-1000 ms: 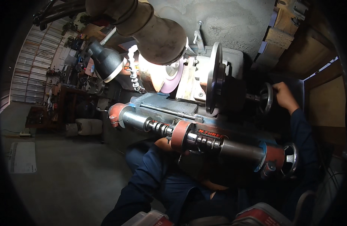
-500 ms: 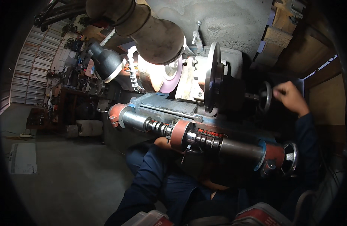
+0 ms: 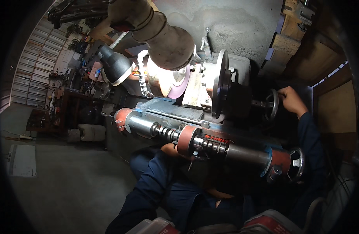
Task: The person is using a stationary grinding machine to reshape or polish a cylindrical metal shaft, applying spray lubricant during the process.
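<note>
I sit at a grinding machine. A long steel shaft (image 3: 210, 146) with red collars lies across it between the centres. Behind it is a pinkish grinding wheel (image 3: 179, 84), lit by a lamp. My right hand (image 3: 292, 100) is closed on the handle of a small dark handwheel (image 3: 271, 105) at the right of the wheel head. My left hand (image 3: 171, 149) reaches up under the shaft beside a red collar (image 3: 186, 140). Its fingers are hidden behind the shaft, so what it holds is unclear.
A black cone lamp (image 3: 115, 66) and a thick dust duct (image 3: 164, 37) hang over the grinding wheel. A second handwheel (image 3: 296, 163) sits at the shaft's right end. Cluttered shelves (image 3: 70, 101) stand at the left, above a concrete floor (image 3: 70, 187). Red-lidded containers (image 3: 265, 222) are by my knees.
My right hand has shifted a little around the small handwheel, out to the right and back, staying closed on its handle. My left arm has stayed under the shaft.
</note>
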`<state>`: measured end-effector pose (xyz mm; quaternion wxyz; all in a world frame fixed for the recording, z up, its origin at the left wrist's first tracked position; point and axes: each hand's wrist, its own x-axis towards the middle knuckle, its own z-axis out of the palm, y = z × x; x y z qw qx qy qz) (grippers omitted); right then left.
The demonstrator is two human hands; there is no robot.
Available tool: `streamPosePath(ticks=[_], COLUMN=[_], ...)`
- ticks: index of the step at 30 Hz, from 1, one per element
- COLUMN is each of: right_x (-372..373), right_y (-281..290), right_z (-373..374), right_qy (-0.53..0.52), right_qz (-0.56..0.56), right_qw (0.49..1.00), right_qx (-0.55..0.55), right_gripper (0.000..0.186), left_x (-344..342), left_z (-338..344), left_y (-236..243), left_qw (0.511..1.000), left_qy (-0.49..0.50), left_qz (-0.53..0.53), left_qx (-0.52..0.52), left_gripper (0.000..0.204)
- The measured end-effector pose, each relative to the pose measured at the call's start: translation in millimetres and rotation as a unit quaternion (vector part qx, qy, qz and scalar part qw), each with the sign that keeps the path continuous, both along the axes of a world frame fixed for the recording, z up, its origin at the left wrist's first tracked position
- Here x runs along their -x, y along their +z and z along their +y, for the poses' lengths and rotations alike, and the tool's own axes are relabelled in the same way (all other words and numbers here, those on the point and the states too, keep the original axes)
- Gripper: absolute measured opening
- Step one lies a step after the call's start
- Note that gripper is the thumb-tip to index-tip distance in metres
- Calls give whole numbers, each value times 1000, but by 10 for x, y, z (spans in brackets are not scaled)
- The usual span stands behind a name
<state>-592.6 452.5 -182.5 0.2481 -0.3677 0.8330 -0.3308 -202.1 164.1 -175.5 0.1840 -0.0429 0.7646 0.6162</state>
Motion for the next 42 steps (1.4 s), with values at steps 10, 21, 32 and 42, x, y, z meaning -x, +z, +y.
streamPosePath(ticks=[10,21,32,42], right_x=[-39,-637,-42,-60], right_y=[-510,865,-11,-472], right_z=[37,-8,1,84], right_qy=[194,155,-3,142], right_qz=[35,-39,10,-40], right_qw=[974,956,999,981], right_qx=[-116,-246,34,-126], right_gripper=[25,21,19,21], left_x=[-87,-134,-123,-83], left_z=[2,-161,-53,88], left_y=[-143,-328,-226,-100], left_qw=[1000,997,998,995], left_qy=[0,3,9,15], left_qz=[-16,-51,-47,-102], left_qx=[-23,-58,-35,4], left_gripper=[61,58,55,52])
